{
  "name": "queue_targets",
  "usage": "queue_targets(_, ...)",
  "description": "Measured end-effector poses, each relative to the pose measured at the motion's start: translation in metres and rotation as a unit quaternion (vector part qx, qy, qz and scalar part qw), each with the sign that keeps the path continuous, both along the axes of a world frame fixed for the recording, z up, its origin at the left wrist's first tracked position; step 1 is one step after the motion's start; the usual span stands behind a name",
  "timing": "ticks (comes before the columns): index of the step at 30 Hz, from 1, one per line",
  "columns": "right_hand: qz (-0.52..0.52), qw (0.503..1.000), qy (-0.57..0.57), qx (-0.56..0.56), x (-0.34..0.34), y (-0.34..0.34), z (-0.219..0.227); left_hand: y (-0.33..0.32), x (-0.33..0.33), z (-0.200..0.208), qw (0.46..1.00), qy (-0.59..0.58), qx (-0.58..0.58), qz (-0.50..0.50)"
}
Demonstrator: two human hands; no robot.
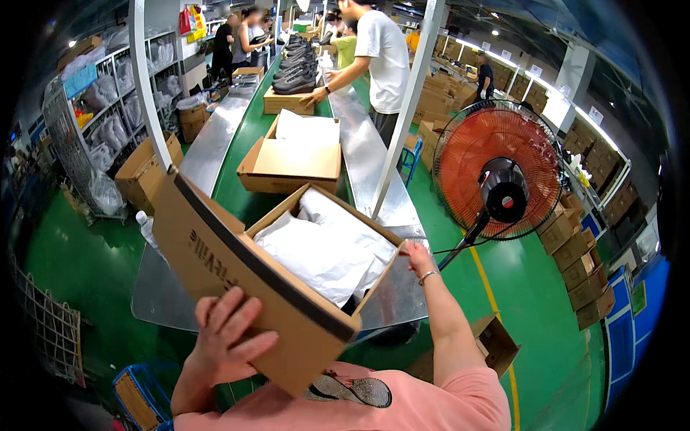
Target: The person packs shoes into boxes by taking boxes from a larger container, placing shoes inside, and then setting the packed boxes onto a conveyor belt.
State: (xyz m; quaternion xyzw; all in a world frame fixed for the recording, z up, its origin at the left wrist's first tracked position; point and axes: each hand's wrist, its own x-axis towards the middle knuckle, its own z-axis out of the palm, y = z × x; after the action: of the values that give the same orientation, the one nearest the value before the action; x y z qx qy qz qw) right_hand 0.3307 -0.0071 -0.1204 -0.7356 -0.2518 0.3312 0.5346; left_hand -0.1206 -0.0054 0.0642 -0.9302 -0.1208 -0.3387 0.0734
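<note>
Your left hand point(228, 339) lies with fingers spread against the tilted lid point(248, 298); your right hand point(417, 259) pinches the rim of the box point(279, 216). The box, holding white paper point(327, 248), sits open at the near end of the bench point(394, 309).

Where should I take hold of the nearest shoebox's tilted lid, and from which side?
Probably by the lower-left edge of the lid, coming from the left, where the left hand lies: that edge juts away from the shoebox, while the dark-striped edge is nearer the paper-filled opening.
</note>
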Motion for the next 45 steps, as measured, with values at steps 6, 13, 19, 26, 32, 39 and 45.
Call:
queue_targets(6,0.052,0.995,0.028,0.076,-0.026,-0.023,-0.012,-0.011,0.060,0.039,0.997,0.060,0.033,0.040)
queue_targets(13,-0.036,0.986,-0.152,0.058,-0.063,-0.144,-0.022,-0.025,0.146,0.037,0.979,0.123,0.089,0.136)
queue_targets(19,-0.277,0.954,-0.010,-0.113,-0.105,-0.301,-0.103,-0.039,0.161,0.037,0.971,0.089,0.164,0.151)
queue_targets(26,-0.450,0.867,0.072,-0.201,-0.137,-0.409,-0.172,-0.061,0.113,-0.004,0.950,0.017,0.285,0.123)
queue_targets(32,-0.548,0.809,0.111,-0.181,-0.061,-0.484,-0.275,-0.098,0.151,0.016,0.956,0.029,0.277,0.091)
queue_targets(39,-0.533,0.794,0.121,-0.266,0.009,-0.558,-0.396,-0.129,0.172,0.062,0.970,0.163,0.130,0.129)
queue_targets(45,-0.555,0.794,0.085,-0.235,0.028,-0.605,-0.487,-0.205,0.170,0.016,0.862,0.306,-0.197,0.351)
